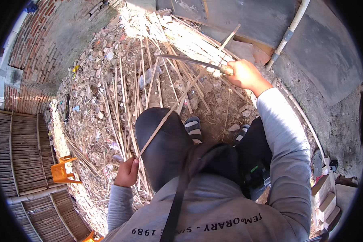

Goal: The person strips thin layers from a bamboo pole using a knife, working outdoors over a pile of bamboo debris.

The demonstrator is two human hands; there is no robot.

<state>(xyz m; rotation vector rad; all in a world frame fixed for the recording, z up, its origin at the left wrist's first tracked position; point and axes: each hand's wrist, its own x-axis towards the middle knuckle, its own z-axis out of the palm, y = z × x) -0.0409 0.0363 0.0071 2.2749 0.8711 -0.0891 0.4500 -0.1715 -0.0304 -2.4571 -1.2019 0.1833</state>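
- Head view, looking down on a seated person in a grey long-sleeved top, with dark trousers and striped sandals (193, 128) below.
- Left hand (127, 172): closed in a fist around the lower end of a long thin bamboo strip (177, 103), low and left of the raised left knee.
- Bamboo strip: runs diagonally from the left fist up and to the right, over the knee, and its far end reaches up to the grey wall sheet (330, 52).
- Right hand (246, 74): arm stretched forward, fingers wrapped tight around the handle of a long knife (189, 60).
- Knife: dark, slightly curved blade points left from the right fist and crosses the bamboo strip just left of the hand; blade and strip appear to touch at the crossing.
- Ground ahead: a loose heap of cut bamboo slats (129, 92) lies on dirt strewn with rubble and litter.
- Left margin: an orange plastic chair (64, 171) stands beside a slatted bamboo platform (24, 153); a brick wall (32, 44) curves above.
- Right margin: a pale pipe (288, 34) leans along the wall sheet; stacked blocks (324, 197) sit near the right elbow.
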